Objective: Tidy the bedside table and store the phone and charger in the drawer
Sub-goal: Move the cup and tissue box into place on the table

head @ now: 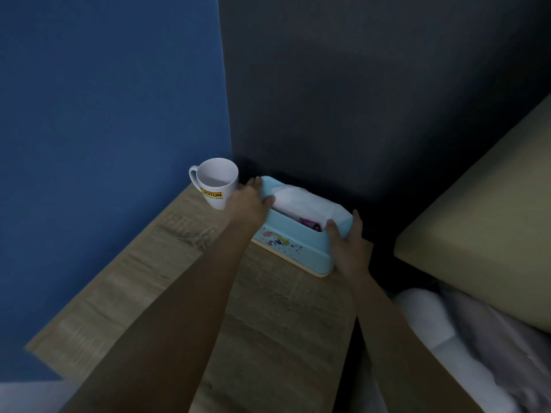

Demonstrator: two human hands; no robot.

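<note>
A light blue tissue box (293, 245) with a cartoon print stands at the back of the wooden bedside table (167, 263), near the dark wall. White tissue (301, 201) sticks out of its top. My left hand (249, 204) grips the box's left end. My right hand (347, 242) grips its right end. A white mug (216, 181) with a yellow label stands at the back left corner, touching or almost touching my left hand. No phone, charger or drawer shows in this view.
A blue wall (104, 114) borders the table on the left and a dark wall (372, 84) lies behind it. A beige bed headboard (483, 234) and white bedding (447, 338) lie to the right, past a narrow dark gap.
</note>
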